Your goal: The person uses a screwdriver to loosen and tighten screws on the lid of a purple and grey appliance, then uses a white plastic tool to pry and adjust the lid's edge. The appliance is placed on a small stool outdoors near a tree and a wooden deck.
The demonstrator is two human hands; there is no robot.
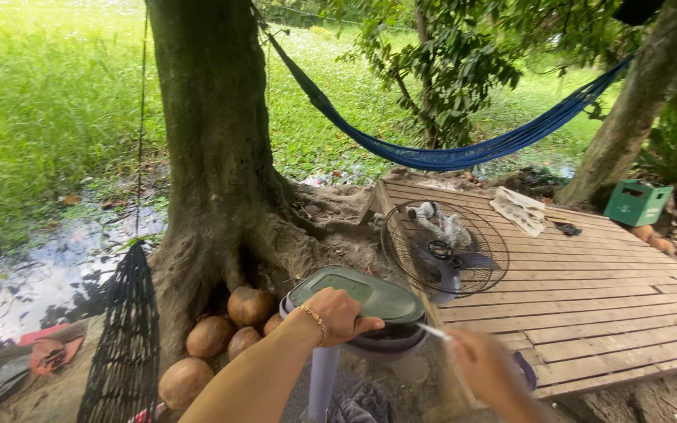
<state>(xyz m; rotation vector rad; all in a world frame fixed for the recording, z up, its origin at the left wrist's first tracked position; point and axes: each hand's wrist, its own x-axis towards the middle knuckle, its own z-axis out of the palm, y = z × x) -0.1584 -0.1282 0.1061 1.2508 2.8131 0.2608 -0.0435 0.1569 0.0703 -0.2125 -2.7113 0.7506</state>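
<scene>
Nearest, the left hand (337, 315) lies on the near edge of a green lid (358, 293), thumb and fingers curled onto it; the lid sits tilted over a pale bucket (325, 368). The right hand (489, 366) is blurred, closed around a thin white stick (433, 331) just beside the bucket's rim. About 5 brown coconuts (211, 335) lie at the tree trunk (213, 141). Beyond, a fan (445, 248) stands at the near-left corner of a wooden platform (589, 298). A blue hammock (448, 153) hangs farthest.
</scene>
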